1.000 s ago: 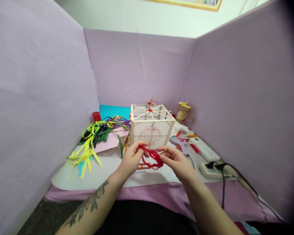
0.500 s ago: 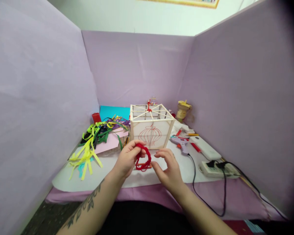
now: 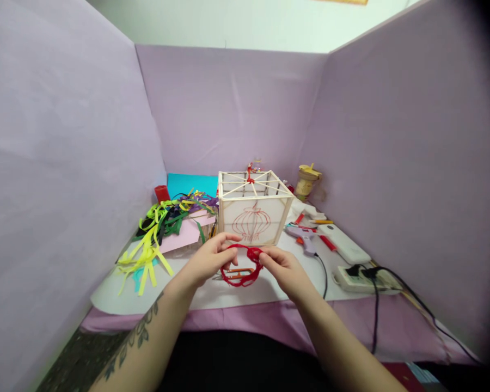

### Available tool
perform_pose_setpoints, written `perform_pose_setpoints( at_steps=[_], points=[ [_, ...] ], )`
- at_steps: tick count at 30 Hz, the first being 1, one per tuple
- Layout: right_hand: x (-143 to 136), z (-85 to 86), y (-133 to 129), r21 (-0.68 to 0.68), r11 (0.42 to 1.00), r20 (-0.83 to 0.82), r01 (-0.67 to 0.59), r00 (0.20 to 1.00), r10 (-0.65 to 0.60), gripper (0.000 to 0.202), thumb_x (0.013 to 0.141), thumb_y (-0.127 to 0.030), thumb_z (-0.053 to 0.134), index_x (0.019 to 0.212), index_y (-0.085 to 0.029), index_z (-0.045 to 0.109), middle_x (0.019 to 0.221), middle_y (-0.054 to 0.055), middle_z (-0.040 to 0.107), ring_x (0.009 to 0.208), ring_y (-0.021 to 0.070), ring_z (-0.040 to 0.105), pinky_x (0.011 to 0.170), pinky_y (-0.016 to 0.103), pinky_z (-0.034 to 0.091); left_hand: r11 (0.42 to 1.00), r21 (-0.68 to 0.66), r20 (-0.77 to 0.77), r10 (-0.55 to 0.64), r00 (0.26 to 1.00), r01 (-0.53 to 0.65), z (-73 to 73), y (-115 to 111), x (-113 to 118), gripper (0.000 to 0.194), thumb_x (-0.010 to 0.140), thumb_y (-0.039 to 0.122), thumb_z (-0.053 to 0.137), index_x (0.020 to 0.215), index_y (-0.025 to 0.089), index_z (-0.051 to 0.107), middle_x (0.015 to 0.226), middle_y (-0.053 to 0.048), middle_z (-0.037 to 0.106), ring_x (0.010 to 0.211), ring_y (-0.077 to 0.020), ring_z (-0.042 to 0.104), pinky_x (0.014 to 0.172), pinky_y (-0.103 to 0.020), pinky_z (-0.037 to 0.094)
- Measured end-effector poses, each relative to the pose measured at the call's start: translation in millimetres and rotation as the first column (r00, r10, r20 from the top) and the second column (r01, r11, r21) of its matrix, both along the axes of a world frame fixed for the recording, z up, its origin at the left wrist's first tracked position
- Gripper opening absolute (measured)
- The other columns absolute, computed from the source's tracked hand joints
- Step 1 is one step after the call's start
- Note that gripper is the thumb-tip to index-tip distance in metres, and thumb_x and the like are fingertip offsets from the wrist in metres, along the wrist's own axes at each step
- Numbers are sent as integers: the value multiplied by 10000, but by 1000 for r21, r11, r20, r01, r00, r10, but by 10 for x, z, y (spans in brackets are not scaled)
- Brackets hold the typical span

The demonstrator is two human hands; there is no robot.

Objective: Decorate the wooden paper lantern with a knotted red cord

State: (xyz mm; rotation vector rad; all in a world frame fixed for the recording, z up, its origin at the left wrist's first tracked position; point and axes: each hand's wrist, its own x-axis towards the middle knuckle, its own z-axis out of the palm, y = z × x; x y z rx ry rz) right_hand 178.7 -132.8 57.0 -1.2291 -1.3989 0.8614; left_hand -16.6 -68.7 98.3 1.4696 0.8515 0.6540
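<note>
A loop of red yarn (image 3: pixel 242 283) hangs between my two hands, above the near part of the table. My left hand (image 3: pixel 212 258) is closed round its left side, thumb and fingers curled. My right hand (image 3: pixel 280 267) pinches the bunched strands on the right side. Through the loop I see orange-handled thread snips (image 3: pixel 239 274) lying on the white sheet. Just behind my hands stands a box-shaped lantern (image 3: pixel 255 218) with a pale wooden frame. Its front panel carries a red lantern drawing, and a red cord is tied where the top sticks cross.
Yellow, green and purple ribbons (image 3: pixel 149 256) lie in a heap at the left, beside pink card (image 3: pixel 183 235). A lilac glue gun (image 3: pixel 306 238), a white box-like object (image 3: pixel 343 243) and a power strip (image 3: pixel 367 280) with cables lie to the right. Purple panels enclose three sides.
My right hand has moved left and taken hold of the yarn loop, which was in my left hand alone. The loop is now spread wider between both hands.
</note>
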Motion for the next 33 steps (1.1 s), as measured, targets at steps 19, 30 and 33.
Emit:
perform_pose_setpoints(
  at_steps=[19, 30, 33],
  points=[
    [201, -73, 46, 203, 979, -843, 28, 514, 160, 219, 821, -381, 578, 659, -238, 545, 665, -9, 542, 727, 170, 565, 794, 416, 495, 746, -656, 710, 558, 429, 114, -180, 81, 24, 171, 904, 98, 441, 859, 118, 605, 549, 60, 417, 427, -20, 383, 424, -110, 321],
    [378, 14, -109, 259, 954, -573, 152, 819, 25, 375, 856, -499, 433, 615, -214, 395, 1320, 45, 565, 614, 131, 490, 435, 265, 359, 895, -428, 798, 439, 413, -125, -185, 85, -136, 94, 816, 281, 618, 830, 223, 691, 678, 28, 539, 568, -51, 483, 577, -179, 437],
    [368, 100, -154, 356, 921, -603, 158, 792, 97, 382, 750, -473, 592, 532, -205, 431, 1404, 2, 499, 1131, 265, 565, 752, 440, 522, 907, -342, 800, 419, 430, -247, -176, 64, -150, 141, 768, 329, 665, 881, 253, 700, 892, -9, 656, 823, -123, 604, 763, -269, 495]
  ],
)
